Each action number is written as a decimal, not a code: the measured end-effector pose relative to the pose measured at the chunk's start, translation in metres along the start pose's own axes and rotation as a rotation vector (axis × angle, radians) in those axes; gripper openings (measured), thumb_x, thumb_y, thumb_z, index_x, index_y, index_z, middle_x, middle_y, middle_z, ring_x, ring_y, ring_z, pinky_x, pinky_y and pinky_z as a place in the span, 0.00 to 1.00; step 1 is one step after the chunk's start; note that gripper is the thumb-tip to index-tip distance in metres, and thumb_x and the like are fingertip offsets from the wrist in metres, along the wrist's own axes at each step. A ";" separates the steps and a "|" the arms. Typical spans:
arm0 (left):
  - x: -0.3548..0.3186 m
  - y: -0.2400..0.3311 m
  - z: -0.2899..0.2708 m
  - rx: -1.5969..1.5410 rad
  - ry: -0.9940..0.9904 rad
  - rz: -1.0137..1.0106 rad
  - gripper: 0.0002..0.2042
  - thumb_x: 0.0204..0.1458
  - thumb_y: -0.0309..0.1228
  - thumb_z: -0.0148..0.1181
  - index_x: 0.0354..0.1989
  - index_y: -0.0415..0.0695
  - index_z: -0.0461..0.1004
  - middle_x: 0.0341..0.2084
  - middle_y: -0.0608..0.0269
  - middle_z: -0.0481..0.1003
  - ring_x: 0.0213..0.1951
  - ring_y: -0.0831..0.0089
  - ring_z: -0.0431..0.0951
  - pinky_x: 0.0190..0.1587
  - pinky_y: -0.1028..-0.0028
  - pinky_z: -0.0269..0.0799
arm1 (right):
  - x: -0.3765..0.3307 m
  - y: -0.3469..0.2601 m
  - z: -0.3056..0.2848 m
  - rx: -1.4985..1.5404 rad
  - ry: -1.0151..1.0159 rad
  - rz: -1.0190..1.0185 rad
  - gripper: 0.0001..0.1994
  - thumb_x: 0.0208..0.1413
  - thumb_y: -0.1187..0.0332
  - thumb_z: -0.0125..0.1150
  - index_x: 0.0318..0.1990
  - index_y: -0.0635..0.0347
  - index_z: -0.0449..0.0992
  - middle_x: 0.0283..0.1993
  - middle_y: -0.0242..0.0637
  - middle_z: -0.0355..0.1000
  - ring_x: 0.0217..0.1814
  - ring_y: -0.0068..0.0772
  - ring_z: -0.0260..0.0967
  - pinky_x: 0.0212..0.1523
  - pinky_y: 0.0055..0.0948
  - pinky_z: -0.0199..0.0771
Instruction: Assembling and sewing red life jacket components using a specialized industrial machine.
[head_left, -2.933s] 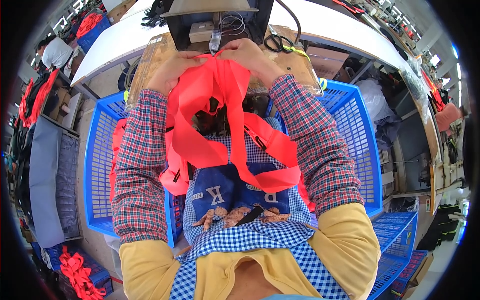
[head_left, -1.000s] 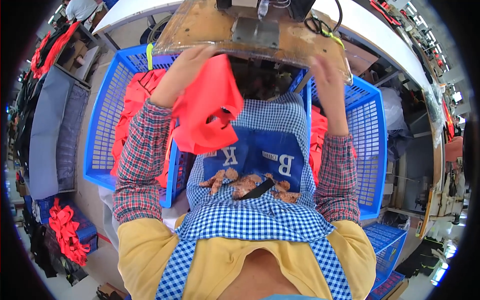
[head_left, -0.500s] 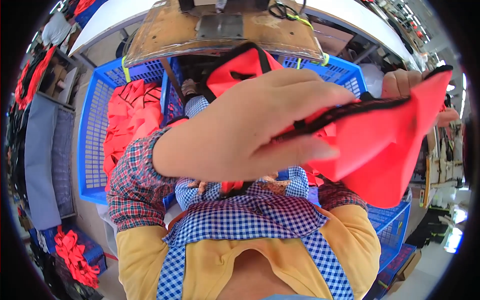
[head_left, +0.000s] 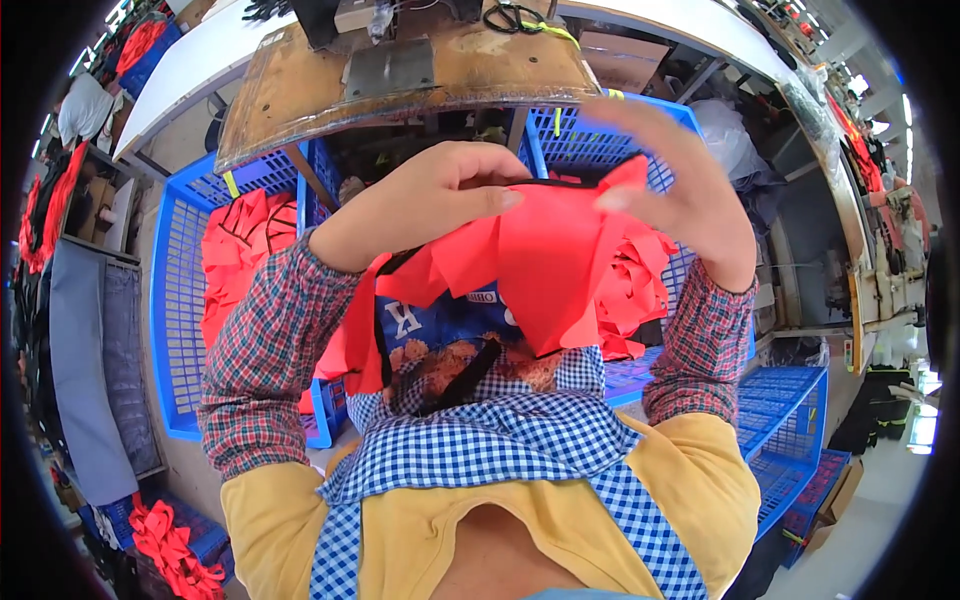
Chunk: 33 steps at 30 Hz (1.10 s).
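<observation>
A bright orange-red fabric piece with black edging (head_left: pixel 540 260) is held up in front of my chest by both hands. My left hand (head_left: pixel 420 200) grips its upper left edge, fingers pinched over the black trim. My right hand (head_left: pixel 680 190) pinches the upper right corner. The fabric hangs down over my blue apron and checked shirt. Beyond it stands a sewing machine table with a worn wooden top (head_left: pixel 460 70).
Blue plastic crates (head_left: pixel 175 300) flank my lap; the left one holds orange-red pieces (head_left: pixel 245 250), and more such pieces (head_left: pixel 640 290) lie at my right. Further blue crates (head_left: pixel 790 420) sit at the lower right. A white table (head_left: pixel 180 70) runs behind, with racks of clothing on the far left.
The fabric was lifted from the left crate side, swung to my right close to the camera, and is now held spread between both hands in front of me.
</observation>
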<state>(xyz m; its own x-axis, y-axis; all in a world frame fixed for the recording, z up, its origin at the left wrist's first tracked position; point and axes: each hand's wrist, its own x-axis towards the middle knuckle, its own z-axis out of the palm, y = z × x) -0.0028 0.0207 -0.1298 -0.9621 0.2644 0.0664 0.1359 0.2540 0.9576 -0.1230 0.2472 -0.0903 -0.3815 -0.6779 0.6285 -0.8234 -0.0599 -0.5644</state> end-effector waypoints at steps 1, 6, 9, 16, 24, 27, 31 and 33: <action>0.000 0.000 0.001 -0.112 -0.044 -0.005 0.14 0.58 0.29 0.56 0.49 0.35 0.70 0.38 0.68 0.73 0.42 0.84 0.70 0.48 0.81 0.67 | -0.001 -0.002 0.004 -0.223 -0.264 -0.075 0.17 0.56 0.57 0.58 0.38 0.65 0.75 0.35 0.41 0.74 0.43 0.41 0.72 0.53 0.33 0.65; -0.021 -0.008 0.013 0.317 0.150 0.071 0.15 0.56 0.27 0.54 0.52 0.36 0.68 0.43 0.57 0.72 0.46 0.67 0.72 0.50 0.71 0.67 | 0.005 0.003 0.015 -0.250 -0.669 0.077 0.19 0.55 0.59 0.59 0.23 0.68 0.69 0.16 0.50 0.59 0.18 0.49 0.62 0.22 0.43 0.58; -0.065 0.007 0.055 0.686 0.319 0.141 0.24 0.55 0.22 0.52 0.62 0.38 0.57 0.53 0.46 0.64 0.48 0.54 0.71 0.50 0.64 0.68 | 0.014 0.003 0.003 -0.268 -0.686 0.211 0.19 0.55 0.61 0.60 0.21 0.69 0.67 0.16 0.48 0.57 0.16 0.43 0.53 0.20 0.38 0.55; -0.103 -0.107 0.112 0.300 0.937 -0.164 0.39 0.51 0.23 0.58 0.68 0.36 0.39 0.58 0.38 0.54 0.51 0.50 0.66 0.54 0.60 0.64 | 0.021 -0.005 0.018 -0.171 -0.820 0.237 0.19 0.56 0.60 0.60 0.21 0.66 0.67 0.14 0.45 0.57 0.14 0.40 0.56 0.18 0.36 0.55; -0.094 -0.099 0.039 0.793 0.863 0.222 0.25 0.38 0.17 0.61 0.50 0.43 0.68 0.51 0.48 0.65 0.54 0.51 0.66 0.55 0.61 0.62 | 0.031 -0.068 -0.002 -0.100 -1.026 -0.344 0.19 0.50 0.54 0.65 0.19 0.58 0.68 0.13 0.36 0.56 0.13 0.38 0.61 0.16 0.36 0.51; -0.072 -0.019 0.025 0.065 0.318 0.236 0.23 0.41 0.16 0.62 0.49 0.41 0.70 0.38 0.57 0.77 0.41 0.66 0.78 0.44 0.72 0.72 | 0.042 -0.050 -0.052 0.002 -0.775 -0.549 0.15 0.56 0.54 0.59 0.31 0.58 0.75 0.15 0.26 0.61 0.11 0.26 0.54 0.15 0.30 0.48; -0.066 0.060 -0.015 -0.441 -0.186 0.406 0.25 0.48 0.24 0.67 0.53 0.30 0.66 0.40 0.53 0.77 0.41 0.70 0.79 0.42 0.73 0.74 | 0.045 -0.036 -0.055 0.152 -0.863 -0.165 0.11 0.52 0.62 0.59 0.32 0.62 0.75 0.23 0.34 0.68 0.26 0.31 0.64 0.29 0.27 0.59; -0.092 0.052 -0.046 -0.562 -0.047 0.165 0.28 0.53 0.36 0.64 0.54 0.26 0.64 0.43 0.51 0.76 0.43 0.71 0.78 0.43 0.70 0.76 | 0.047 -0.015 -0.041 0.282 -0.917 -0.014 0.09 0.50 0.66 0.59 0.33 0.64 0.75 0.27 0.38 0.72 0.34 0.33 0.70 0.36 0.25 0.65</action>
<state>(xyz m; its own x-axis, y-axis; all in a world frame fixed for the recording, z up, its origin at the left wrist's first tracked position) 0.0824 -0.0331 -0.0736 -0.9256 0.3025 0.2274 0.1250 -0.3226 0.9382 -0.1457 0.2466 -0.0300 0.2033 -0.9783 0.0401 -0.6485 -0.1652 -0.7431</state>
